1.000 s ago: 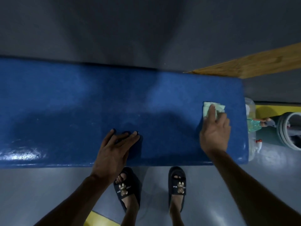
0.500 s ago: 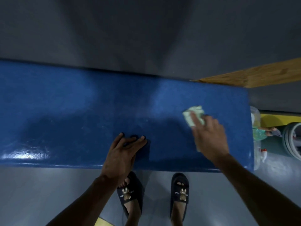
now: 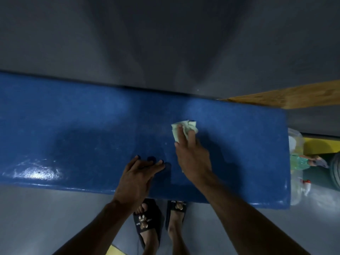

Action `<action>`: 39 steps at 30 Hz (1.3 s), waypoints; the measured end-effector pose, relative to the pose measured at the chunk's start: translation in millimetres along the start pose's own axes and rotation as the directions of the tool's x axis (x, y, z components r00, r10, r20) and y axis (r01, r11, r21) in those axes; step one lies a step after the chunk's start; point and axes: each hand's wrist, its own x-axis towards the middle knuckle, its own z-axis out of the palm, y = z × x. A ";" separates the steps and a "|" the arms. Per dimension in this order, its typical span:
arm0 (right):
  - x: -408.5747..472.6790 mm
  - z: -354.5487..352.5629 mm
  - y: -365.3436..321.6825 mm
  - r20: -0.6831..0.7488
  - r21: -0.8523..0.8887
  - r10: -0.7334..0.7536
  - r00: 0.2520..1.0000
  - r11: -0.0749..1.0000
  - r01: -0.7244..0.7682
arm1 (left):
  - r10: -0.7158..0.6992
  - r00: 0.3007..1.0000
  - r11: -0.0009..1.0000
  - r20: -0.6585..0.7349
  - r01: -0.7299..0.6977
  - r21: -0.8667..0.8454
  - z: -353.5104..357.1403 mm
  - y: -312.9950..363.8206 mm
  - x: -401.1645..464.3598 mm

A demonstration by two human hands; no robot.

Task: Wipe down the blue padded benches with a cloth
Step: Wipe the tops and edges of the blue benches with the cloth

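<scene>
A long blue padded bench [image 3: 73, 129] runs across the view, its surface glossy with a bright glare patch near the left front edge. The right hand [image 3: 193, 155] presses a crumpled pale green cloth [image 3: 184, 128] onto the surface right of centre, towards the back edge; its fingers [image 3: 181, 137] lie extended over the cloth, holding it flat against the padding rather than wrapped round it, though motion blur makes the exact grip hard to judge. The left hand [image 3: 137, 176] rests on the surface near the front edge, just left of the right wrist, fingers straight and spread, holding nothing. The two hands are close but not touching.

Below the bench's front edge, two feet in dark slippers [image 3: 147, 220] stand on the grey floor [image 3: 46, 218]. Past the bench's right end sit clear plastic bottles [image 3: 298, 162], and a wooden plank [image 3: 294, 96] angles away behind the far right corner.
</scene>
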 end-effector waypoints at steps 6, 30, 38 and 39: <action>2.8 -10.8 115.4 0.034 -0.104 0.023 0.999 0.994 -0.020 | 0.051 0.999 0.999 0.019 -0.051 -0.007 -22.4 10.1 10.6; 70.2 -33.4 177.3 -0.045 -0.076 0.132 0.990 0.988 -0.135 | -0.042 0.999 0.990 0.015 0.039 0.136 -10.3 -0.6 13.7; 84.1 -6.7 59.2 -0.092 0.137 0.208 0.974 0.971 -0.194 | -0.051 0.998 0.991 0.045 0.045 0.125 -11.3 -1.2 14.2; 88.0 -6.1 44.9 -0.085 0.110 0.113 0.990 0.989 -0.103 | -0.053 0.997 0.991 0.047 0.047 0.127 -11.6 -1.1 14.7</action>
